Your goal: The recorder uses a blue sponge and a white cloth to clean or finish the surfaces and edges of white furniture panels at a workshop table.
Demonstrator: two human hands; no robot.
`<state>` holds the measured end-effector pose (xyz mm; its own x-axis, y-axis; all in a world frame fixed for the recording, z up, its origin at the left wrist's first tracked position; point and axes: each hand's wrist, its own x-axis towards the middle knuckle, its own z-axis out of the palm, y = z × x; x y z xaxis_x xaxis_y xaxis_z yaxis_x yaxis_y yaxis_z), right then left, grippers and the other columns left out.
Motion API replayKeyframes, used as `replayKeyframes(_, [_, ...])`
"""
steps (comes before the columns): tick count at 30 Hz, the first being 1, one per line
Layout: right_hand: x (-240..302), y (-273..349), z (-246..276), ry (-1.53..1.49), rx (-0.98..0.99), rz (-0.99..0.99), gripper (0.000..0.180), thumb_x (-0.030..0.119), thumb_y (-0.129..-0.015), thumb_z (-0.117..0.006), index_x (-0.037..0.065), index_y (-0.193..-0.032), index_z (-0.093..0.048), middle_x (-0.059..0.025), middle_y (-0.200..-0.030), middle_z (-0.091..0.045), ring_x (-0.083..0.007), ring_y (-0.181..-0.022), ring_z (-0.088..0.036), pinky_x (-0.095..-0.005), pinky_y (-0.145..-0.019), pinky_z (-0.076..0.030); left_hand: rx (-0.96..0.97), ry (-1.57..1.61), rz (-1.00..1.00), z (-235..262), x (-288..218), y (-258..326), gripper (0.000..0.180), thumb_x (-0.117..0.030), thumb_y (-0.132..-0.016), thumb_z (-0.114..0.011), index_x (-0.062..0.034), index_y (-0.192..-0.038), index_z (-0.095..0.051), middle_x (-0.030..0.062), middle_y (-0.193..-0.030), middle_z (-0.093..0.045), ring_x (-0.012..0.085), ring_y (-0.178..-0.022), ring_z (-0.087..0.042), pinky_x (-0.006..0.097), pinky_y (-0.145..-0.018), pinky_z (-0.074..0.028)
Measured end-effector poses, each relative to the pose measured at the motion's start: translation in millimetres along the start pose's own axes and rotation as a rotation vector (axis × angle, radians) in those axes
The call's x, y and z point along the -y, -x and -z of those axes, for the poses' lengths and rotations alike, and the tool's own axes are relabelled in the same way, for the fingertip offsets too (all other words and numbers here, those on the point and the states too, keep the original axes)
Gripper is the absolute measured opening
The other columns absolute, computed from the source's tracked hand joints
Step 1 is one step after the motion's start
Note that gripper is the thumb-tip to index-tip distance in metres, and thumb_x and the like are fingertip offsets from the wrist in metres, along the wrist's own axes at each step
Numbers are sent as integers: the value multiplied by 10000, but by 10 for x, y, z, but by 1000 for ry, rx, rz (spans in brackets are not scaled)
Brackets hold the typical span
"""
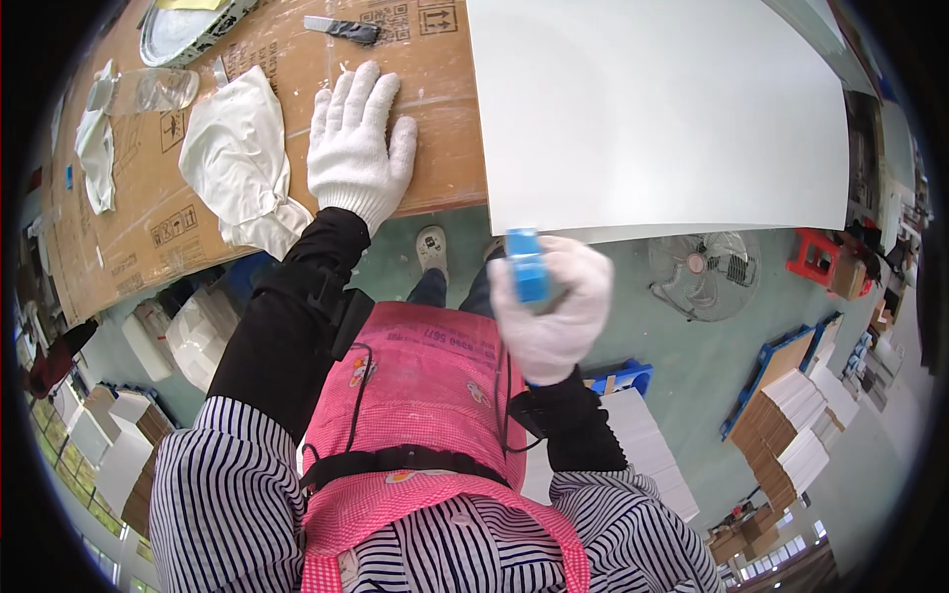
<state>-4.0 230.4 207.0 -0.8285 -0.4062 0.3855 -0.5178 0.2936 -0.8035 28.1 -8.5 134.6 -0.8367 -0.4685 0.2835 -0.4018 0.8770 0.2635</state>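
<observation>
My left hand point(358, 148), in a white knitted glove, lies flat on the cardboard-covered table point(435, 163), fingers stretched out. Just beyond its fingertips lies a blade point(342, 30) with a dark wrapped handle. My right hand point(563, 311), also white-gloved, is closed around a small blue block-like thing point(527, 265); its exact kind does not show. That hand is raised in front of my pink apron, just short of the near edge of a large white panel point(662, 119). Left of my left hand is a crumpled white cloth point(237, 153).
A clear plastic bottle point(163, 89), another white cloth point(96, 158) and a white-smeared tub point(188, 35) stand or lie on the table's left. On the floor to the right are a fan point(702, 272), a red stool point(813, 259) and stacked boards point(786, 425).
</observation>
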Motion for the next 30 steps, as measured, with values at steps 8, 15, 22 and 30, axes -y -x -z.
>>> replayKeyframes(8, [-177,1,208,78,-153,-94,471,54,-748,-893,66,-1108,-591,-128,-1080,-646,-274,-993,-649,-386,-886,-519,-7,-20,8,-1,32,13,473,-302,-1000,-596,-103,-1428,-580,164,-1544,-519,385,-1462,-436,503,-1255,-278])
replayKeyframes(15, [20,57,-76,-40,85,33,507,94,-730,-921,96,-1114,-589,-127,-1077,-667,-301,-977,-666,-406,-847,-536,-7,-14,-6,-8,4,4,466,-295,-995,-606,-101,-1419,-586,163,-1542,-521,392,-1458,-440,507,-1253,-280])
replayKeyframes(22, [-177,92,99,37,-129,-71,500,84,-757,-916,73,-1113,-565,-136,-1109,-620,-274,-989,-653,-384,-853,-548,-9,-15,7,-3,19,23,465,-305,-998,-601,-104,-1417,-587,157,-1546,-519,389,-1464,-433,507,-1254,-275])
replayKeyframes(30, [43,-19,-35,-27,246,134,526,67,-740,-915,92,-1122,-555,-137,-1153,-619,-268,-1016,-666,-385,-864,-544,10,-24,13,-9,27,13,481,-310,-997,-599,-105,-1432,-579,155,-1552,-513,377,-1472,-428,503,-1254,-273])
